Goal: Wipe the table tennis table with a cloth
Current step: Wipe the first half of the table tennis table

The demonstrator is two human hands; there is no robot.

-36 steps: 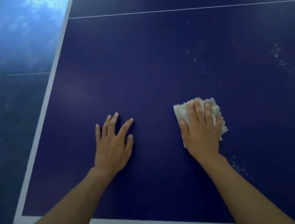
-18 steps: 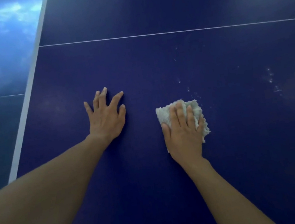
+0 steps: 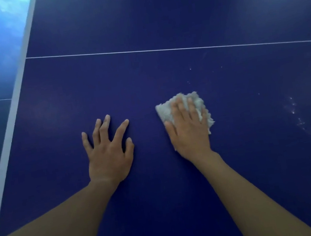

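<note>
Centre frame, on blue counter (image 3: 164, 76): right hand (image 3: 189, 131) flat, fingers (image 3: 180, 106) straight, pressing white cloth (image 3: 165, 113); left hand (image 3: 108, 154) splayed wide (bracing). Sweep toward specks (image 3: 293, 110) at frame right, even pressure.

bare hands and forearms of a person
the left hand (image 3: 109, 156) and right hand (image 3: 189, 133) are seen uncovered; the left forearm (image 3: 66, 230) and right forearm (image 3: 251, 194) are shown sleeveless.

Crumpled white cloth (image 3: 200, 103) flat on dark-blue table (image 3: 147, 91).
</note>
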